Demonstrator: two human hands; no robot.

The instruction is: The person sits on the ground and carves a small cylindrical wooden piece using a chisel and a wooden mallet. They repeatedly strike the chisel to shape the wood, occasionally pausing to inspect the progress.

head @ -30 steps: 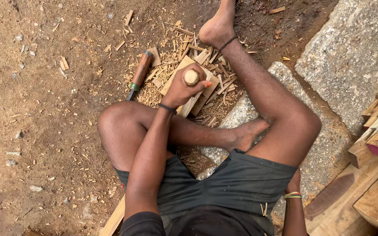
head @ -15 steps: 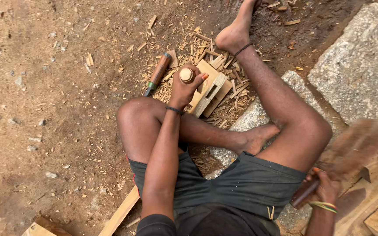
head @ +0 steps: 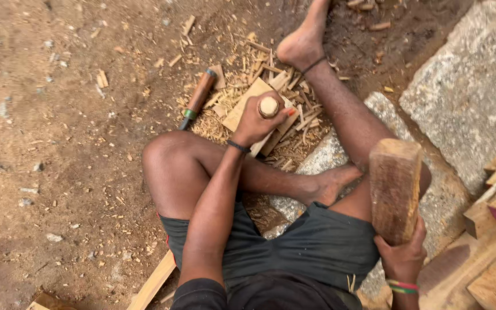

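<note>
Mid-strike in chiselling: left hand (head: 255, 121) wrapped tight around an upright chisel (head: 268, 107), its tip hidden, planted on a flat wood block (head: 247, 104) among chips on the ground. Right hand (head: 402, 257) clenched around a raised wooden mallet (head: 395, 188). Next, probably a square blow onto the chisel butt. Compared with 0.5 s ago, mallet lifted higher, no longer blurred.

One head camera looks steeply down, close over the lap and ground (head: 58, 143).
</note>
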